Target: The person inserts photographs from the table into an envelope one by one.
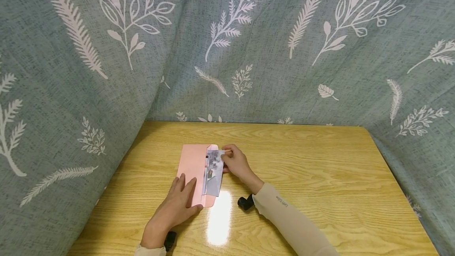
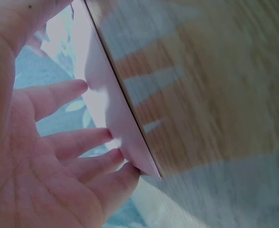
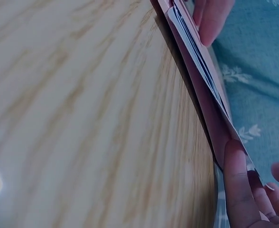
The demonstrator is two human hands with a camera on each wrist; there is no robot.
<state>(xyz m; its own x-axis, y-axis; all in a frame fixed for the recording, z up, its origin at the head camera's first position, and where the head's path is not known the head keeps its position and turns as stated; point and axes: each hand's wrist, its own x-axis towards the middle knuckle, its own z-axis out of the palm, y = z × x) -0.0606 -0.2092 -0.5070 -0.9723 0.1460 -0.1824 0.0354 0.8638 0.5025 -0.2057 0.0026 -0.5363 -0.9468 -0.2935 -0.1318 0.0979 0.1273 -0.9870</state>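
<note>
A pink envelope point(image 1: 190, 159) lies on the table with its open side to the right. Grey printed cards point(image 1: 215, 169) stick out of that opening, over the pink flap. My left hand point(image 1: 175, 205) rests on the envelope's lower part with its fingers spread; in the left wrist view the fingertips touch the pink paper point(image 2: 116, 118). At the upper right corner of the cards, my right hand point(image 1: 236, 164) pinches a card between thumb and fingers. From the right wrist, several card edges point(image 3: 196, 57) show stacked inside the envelope's mouth.
The wood-grain table point(image 1: 302, 169) extends to the right and behind the envelope. A patterned blue-green curtain point(image 1: 263, 70) hangs along the back and both sides. Black wrist-worn devices point(image 1: 245, 203) sit under the forearms, and a bright reflection lies in front.
</note>
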